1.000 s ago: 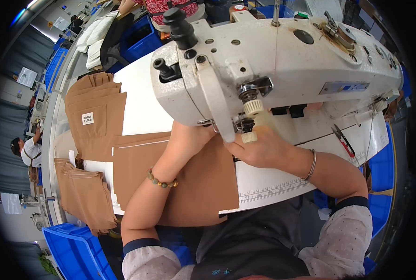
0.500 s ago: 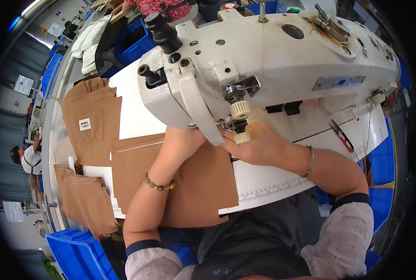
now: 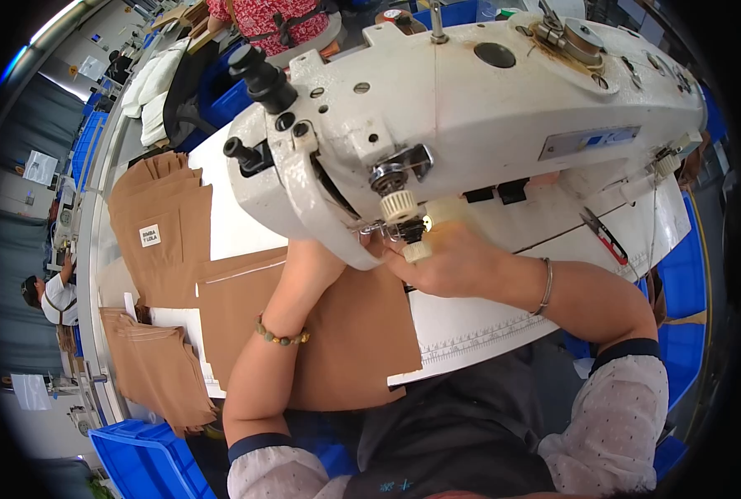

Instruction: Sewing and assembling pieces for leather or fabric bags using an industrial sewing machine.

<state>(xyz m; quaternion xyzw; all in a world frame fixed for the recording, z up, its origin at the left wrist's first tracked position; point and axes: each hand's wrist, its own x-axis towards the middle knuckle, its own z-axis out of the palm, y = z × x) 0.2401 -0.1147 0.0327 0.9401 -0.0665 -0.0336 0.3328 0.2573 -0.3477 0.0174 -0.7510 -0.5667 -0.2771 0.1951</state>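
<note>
A white industrial sewing machine (image 3: 487,108) stands over the white table (image 3: 503,320). A brown fabric panel (image 3: 345,333) lies flat under its head. My left hand (image 3: 308,279), with a bead bracelet at the wrist, rests on the brown panel. Its fingers are hidden under the machine head. My right hand (image 3: 445,262), with a thin bangle on the wrist, is up at the needle area. Its fingertips are pinched together beside a small cream knob (image 3: 416,249). Whether they hold anything is too small to tell.
Stacks of brown fabric pieces (image 3: 158,220) lie on the table's left, and another pile (image 3: 163,374) sits near the front left. Red-handled snips (image 3: 603,237) lie at the right. A blue bin (image 3: 146,461) stands at lower left. Other people work at the far left and top.
The view has shifted nearer to the machine head. My right hand has edged slightly up toward the needle area. My left hand has stayed on the brown panel.
</note>
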